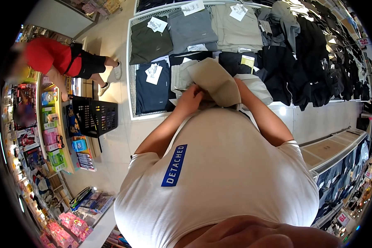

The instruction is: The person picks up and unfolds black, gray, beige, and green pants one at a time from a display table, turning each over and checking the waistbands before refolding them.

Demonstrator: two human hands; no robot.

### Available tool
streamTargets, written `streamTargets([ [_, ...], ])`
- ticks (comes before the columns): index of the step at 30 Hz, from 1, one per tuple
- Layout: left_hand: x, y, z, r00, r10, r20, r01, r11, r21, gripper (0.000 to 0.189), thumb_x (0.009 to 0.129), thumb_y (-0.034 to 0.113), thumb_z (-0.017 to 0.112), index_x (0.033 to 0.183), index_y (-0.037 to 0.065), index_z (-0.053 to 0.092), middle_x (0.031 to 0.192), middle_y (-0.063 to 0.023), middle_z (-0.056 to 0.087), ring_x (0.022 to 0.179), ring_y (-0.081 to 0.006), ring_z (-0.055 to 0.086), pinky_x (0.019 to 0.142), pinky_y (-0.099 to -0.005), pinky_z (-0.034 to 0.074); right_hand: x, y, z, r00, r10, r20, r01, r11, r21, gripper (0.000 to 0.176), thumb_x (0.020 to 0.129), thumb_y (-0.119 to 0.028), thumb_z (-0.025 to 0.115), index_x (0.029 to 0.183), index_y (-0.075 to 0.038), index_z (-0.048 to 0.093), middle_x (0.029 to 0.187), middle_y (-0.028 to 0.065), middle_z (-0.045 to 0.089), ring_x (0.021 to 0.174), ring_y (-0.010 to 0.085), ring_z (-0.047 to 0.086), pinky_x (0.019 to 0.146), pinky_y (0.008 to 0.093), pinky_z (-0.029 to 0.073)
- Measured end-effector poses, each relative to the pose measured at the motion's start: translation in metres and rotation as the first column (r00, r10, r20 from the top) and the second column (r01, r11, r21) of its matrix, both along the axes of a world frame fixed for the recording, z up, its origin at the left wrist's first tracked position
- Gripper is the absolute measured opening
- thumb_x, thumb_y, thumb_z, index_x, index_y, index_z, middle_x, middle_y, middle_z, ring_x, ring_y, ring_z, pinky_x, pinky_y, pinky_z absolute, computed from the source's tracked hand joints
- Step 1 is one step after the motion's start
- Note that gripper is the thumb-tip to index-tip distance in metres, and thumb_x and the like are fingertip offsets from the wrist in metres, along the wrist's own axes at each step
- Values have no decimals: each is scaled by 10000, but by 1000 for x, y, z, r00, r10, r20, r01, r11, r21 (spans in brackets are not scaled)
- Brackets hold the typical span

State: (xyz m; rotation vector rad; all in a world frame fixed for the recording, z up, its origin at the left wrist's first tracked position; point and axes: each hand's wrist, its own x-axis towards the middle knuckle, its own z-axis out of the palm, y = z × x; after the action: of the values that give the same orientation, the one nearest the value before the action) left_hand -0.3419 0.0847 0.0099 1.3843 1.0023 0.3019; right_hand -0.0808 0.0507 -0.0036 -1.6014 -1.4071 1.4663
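Note:
A khaki folded garment (pixel 216 82) is partly lifted in front of my shirt, at the near edge of the display table (pixel 133 89). My left hand (pixel 191 98) is closed on its left side with the fingers curled into the cloth. At the right edge, my right hand (pixel 238 84) holds the same garment. Its fingers are mostly hidden behind the fabric. Beside my left hand lies a light beige folded garment (pixel 180 76). A pale garment (pixel 256 87) lies loosely by my right forearm. Dark folded trousers (pixel 151 97) with a white tag lie farther left.
Tagged stacks in olive (pixel 151 43), grey (pixel 193 31) and beige (pixel 237 31) fill the back. Black garments (pixel 295 74) are heaped on the right. A person in a red shirt (pixel 56 56) stands left, near a black basket (pixel 97 118) and toy shelves (pixel 56 136).

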Motion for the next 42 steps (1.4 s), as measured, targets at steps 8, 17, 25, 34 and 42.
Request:
streamTargets([
  [8, 21, -4, -2, 846, 114, 522, 23, 968, -250, 697, 984, 545, 565, 1440, 40, 411, 1332, -130, 596, 1180, -268, 610, 1009, -386, 469, -58, -9, 95, 882, 8, 471, -241, 866, 437, 404, 826, -96, 665, 1230, -104, 664, 1419, 122, 528, 1051, 343, 663, 860, 435, 549],
  [17, -19, 25, -19, 457, 299, 838, 418, 759, -499, 466, 1032, 362, 383, 1310, 20, 531, 1234, -189, 656, 1168, -347, 612, 1043, -512, 436, -27, 1, 25, 915, -313, 255, 152, 852, 501, 357, 943, -228, 632, 1270, -86, 641, 1219, 129, 664, 1089, 338, 656, 902, 406, 532],
  [25, 23, 15, 5, 905, 277, 324, -254, 961, -113, 449, 1003, 248, 570, 1365, -8, 500, 1282, -112, 610, 1177, -202, 560, 1005, -333, 438, -44, -4, 21, 934, 269, 236, -297, 951, 91, 570, 910, -384, 690, 1431, -208, 541, 1163, 184, 696, 1038, 343, 675, 952, 420, 507],
  [34, 19, 27, -8, 760, 642, 102, -546, 715, -437, 449, 999, 179, 596, 1371, -45, 481, 1269, -130, 614, 1204, -224, 556, 1008, -352, 455, -21, -12, -30, 981, -51, 185, 55, 998, -18, 481, 933, -345, 665, 1343, -101, 598, 1085, 156, 719, 997, 281, 688, 870, 372, 532],
  [42, 38, 16, 2, 909, -313, 276, 269, 945, 187, 393, 883, 31, 562, 1268, 9, 640, 1311, -112, 575, 1173, -206, 547, 1016, -326, 429, -12, -7, 22, 956, -289, -40, 292, 948, 129, 537, 938, -400, 664, 1308, -15, 606, 1045, 159, 723, 944, 247, 691, 828, 347, 534],
])
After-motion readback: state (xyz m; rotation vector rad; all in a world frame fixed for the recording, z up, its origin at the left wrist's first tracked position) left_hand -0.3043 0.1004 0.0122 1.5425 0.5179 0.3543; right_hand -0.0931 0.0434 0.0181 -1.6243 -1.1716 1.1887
